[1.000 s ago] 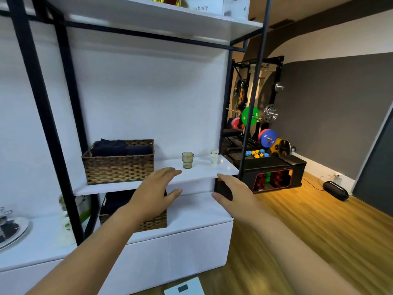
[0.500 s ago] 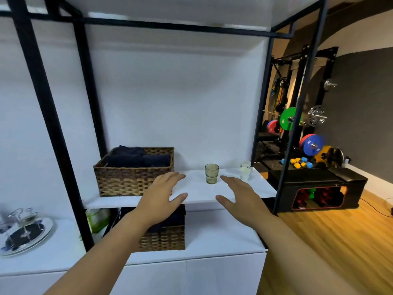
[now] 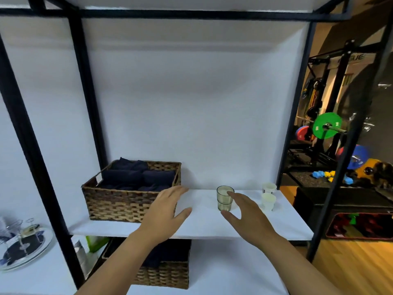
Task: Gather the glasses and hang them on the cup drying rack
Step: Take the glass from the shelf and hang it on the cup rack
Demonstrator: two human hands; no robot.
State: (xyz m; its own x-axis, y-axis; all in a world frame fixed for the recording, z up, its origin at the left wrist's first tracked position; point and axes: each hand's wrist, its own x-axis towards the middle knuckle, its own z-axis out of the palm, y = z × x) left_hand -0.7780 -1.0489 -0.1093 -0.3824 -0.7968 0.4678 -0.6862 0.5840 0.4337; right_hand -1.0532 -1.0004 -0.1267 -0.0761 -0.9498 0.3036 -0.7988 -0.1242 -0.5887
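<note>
Closing in: right hand [image 3: 247, 220] now beside green glass [image 3: 224, 198] at frame centre, fingers spread, empty; left hand [image 3: 164, 213] likewise. Grasp next, I reckon.

1 green glass [image 3: 224, 198] and 2 white glasses [image 3: 268, 201] upright on shelf [image 3: 204, 222].

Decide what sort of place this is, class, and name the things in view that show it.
Probably a home with a gym corner. A white shelf carries a wicker basket of dark towels and a green glass; beyond it a squat rack holds a barbell with a green plate.
</note>
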